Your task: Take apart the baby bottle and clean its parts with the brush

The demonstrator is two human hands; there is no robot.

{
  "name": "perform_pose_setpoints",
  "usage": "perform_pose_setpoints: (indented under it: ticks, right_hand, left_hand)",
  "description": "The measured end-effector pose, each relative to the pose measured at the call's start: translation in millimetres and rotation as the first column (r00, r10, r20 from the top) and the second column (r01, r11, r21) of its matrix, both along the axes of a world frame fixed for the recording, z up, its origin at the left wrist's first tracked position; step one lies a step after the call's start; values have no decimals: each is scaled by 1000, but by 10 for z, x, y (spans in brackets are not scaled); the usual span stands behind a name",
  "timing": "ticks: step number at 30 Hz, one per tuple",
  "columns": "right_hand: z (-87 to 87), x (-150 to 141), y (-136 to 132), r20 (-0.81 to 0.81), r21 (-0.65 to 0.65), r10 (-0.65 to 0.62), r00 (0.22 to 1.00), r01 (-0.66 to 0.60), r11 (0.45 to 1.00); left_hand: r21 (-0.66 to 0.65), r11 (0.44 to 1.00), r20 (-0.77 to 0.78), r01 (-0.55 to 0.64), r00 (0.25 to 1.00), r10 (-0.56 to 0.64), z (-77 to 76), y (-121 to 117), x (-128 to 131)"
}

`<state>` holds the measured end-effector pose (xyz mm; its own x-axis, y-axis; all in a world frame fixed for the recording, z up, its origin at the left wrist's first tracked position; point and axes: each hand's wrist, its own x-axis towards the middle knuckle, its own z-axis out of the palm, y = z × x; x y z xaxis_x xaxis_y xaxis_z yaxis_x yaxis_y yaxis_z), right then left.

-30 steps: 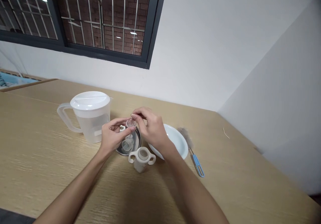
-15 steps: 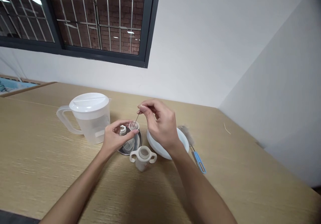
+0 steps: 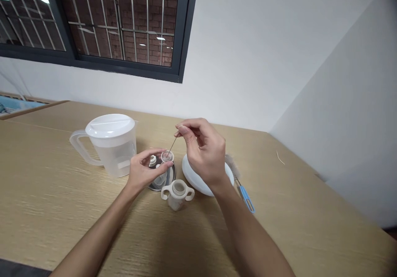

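My left hand [image 3: 143,170] pinches a small clear round plastic part [image 3: 167,156] between thumb and fingertips, above a shiny metal dish [image 3: 161,179]. My right hand [image 3: 203,151] is closed in a pinch on a thin wire-like pin [image 3: 171,146], raised above the clear part, with the pin's lower end reaching down to it. More clear and white small parts lie in the metal dish. A baby bottle with two handles [image 3: 177,192] stands open-topped just in front of the dish.
A clear plastic jug with a white lid [image 3: 107,142] stands left of the dish. A white bowl [image 3: 200,180] sits behind my right wrist. A bottle brush with a blue handle [image 3: 240,186] lies to its right. White walls close the tabletop's far and right sides.
My right hand has lifted up and to the right, drawing the thin pin out above the clear part. My left hand stayed over the dish, holding the part.
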<state>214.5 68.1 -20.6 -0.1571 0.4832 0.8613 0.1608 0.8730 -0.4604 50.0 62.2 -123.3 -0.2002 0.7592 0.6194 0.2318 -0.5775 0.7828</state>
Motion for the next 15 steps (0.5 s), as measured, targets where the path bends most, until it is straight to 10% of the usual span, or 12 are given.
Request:
perform_pose_setpoints:
  ticks: [15]
  right_hand:
    - [39, 22, -84, -92, 9, -44, 995, 45, 999]
  left_hand:
    - [12, 998, -28, 55, 998, -55, 10, -11, -19]
